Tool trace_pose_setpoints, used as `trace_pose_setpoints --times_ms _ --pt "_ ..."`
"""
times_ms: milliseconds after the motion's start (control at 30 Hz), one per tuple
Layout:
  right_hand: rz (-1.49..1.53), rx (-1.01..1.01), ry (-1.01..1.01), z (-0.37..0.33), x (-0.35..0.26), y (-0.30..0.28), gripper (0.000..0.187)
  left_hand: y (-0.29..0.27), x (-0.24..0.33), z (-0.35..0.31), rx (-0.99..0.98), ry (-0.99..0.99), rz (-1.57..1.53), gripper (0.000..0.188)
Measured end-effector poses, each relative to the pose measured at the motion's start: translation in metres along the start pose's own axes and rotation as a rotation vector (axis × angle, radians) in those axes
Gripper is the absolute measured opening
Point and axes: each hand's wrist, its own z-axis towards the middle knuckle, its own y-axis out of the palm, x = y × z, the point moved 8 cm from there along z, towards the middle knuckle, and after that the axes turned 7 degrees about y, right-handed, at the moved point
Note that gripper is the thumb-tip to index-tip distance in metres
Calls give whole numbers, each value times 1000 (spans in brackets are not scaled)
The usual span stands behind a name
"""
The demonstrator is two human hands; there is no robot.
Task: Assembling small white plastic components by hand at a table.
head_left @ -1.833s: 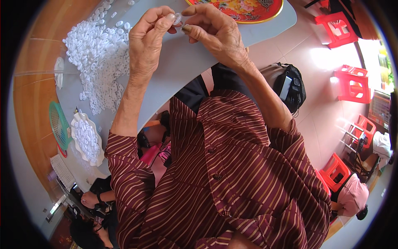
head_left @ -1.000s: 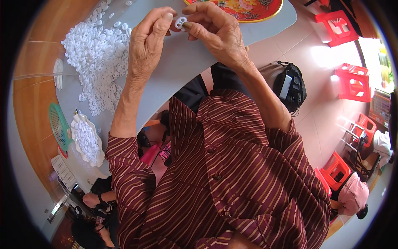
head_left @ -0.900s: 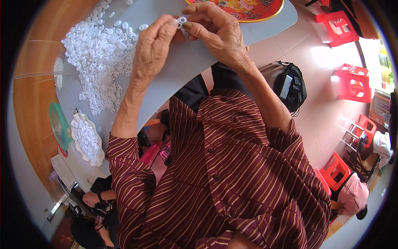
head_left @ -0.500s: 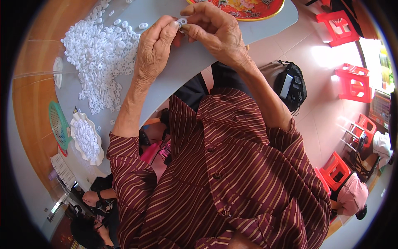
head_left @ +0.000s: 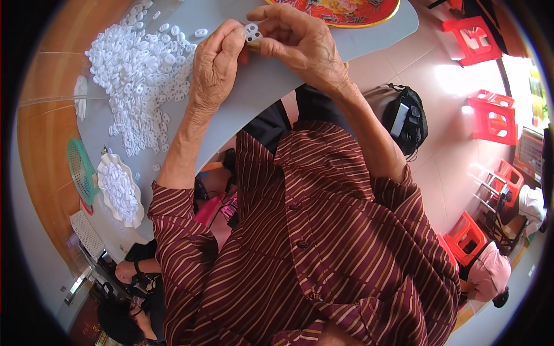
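Near the top of the view, my left hand [head_left: 218,66] pinches a small white plastic piece with several round holes [head_left: 252,34] between thumb and fingers. My right hand [head_left: 303,49] comes at it from the other side, its thumb at the piece's lower edge and its index finger arched above. The other right fingers curl behind and are partly hidden. A broad heap of small white plastic pieces [head_left: 135,75] spreads over the grey table [head_left: 242,92] left of my left hand. Beyond my right hand lies a red floral tray [head_left: 363,25] with a gold rim, holding small grey metal parts.
A white wavy-edged dish [head_left: 137,218] of white pieces stands at the left, beside a green basket [head_left: 82,170]. Another person's hand [head_left: 124,271] shows lower left. A black mesh bag [head_left: 411,124] and red stools [head_left: 473,39] are on the floor to the right.
The white piece has turned, so its face with several holes shows more fully between my fingers. My right thumb has shifted slightly down along its edge. Both arms stay nearly in place.
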Motion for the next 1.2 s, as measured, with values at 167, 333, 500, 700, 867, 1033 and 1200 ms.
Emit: trace_pose_setpoints --times_ms 167,333,500,700,867,1033,1200 --pt "-120 14 -84 -2 -8 2 31 0 -1 -1 4 5 -3 24" --pt "-150 32 -59 -2 -7 2 29 0 -1 -3 8 49 58 24" --pt "-160 17 -82 -2 -10 4 29 -1 -5 -4 64 77 4 23" --pt "-244 53 -98 -5 -8 4 28 3 4 -9 31 225 79 22" --pt "-248 53 -159 -8 -11 6 22 5 5 -11 -5 191 55 21" --pt "-313 39 -145 -8 -15 7 23 5 8 -10 -13 172 47 20" --pt "-350 39 -119 -7 -12 8 23 7 7 -9 -26 144 16 19"
